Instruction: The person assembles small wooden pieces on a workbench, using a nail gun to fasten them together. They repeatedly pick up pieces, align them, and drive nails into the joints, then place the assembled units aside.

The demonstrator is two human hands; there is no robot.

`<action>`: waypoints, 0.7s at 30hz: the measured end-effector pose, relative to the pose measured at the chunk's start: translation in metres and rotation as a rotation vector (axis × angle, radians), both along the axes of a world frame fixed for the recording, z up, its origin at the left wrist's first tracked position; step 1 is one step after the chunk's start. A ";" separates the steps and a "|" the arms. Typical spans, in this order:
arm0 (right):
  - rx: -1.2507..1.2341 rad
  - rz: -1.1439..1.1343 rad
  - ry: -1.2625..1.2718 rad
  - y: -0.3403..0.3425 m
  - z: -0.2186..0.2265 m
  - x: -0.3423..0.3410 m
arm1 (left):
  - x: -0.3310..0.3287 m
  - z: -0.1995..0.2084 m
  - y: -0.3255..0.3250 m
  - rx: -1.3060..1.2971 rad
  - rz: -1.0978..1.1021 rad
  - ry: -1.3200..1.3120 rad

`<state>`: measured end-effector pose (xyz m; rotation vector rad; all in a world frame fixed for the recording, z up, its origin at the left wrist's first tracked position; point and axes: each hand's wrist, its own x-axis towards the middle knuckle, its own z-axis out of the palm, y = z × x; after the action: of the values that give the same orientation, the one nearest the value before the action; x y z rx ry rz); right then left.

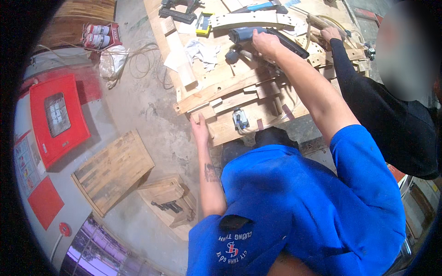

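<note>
My left hand [200, 131] is at the near left corner of the wooden workbench [237, 131], its fingers closed on the end of a small wooden block [204, 113]. That block lies against a long wooden rail [221, 88] with holes in it. Across the bench, my right hand [267, 44] is wrapped round a blue and black nail gun [243, 35], whose long black part [289, 43] stretches to the right. A black-headed mallet [232, 57] lies just below the nail gun. My right fingers are partly hidden behind the back of the hand.
At the right, a co-worker's hand [330, 34] rests by wooden pieces and a hose. A pale curved board [253, 20], a yellow-edged box [203, 23] and white paper [202, 51] lie on the bench. A wooden crate [175, 198] stands on the floor at left.
</note>
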<state>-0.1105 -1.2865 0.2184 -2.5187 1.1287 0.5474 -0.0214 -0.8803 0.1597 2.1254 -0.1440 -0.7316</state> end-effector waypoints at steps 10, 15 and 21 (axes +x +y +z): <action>-0.196 0.008 -0.657 0.106 0.023 -0.040 | 0.060 -0.017 0.020 0.003 -0.073 0.549; 1.137 -0.887 -0.403 0.234 0.038 -0.095 | 0.059 0.041 0.028 -0.032 -0.118 0.738; 1.560 -1.515 -0.660 0.266 -0.006 -0.116 | 0.006 0.135 0.039 -0.019 -0.251 0.654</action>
<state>-0.2264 -1.0205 0.2125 -0.1722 1.1376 -0.0087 -0.0156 -0.8414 0.2942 1.7634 -0.0603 -1.5230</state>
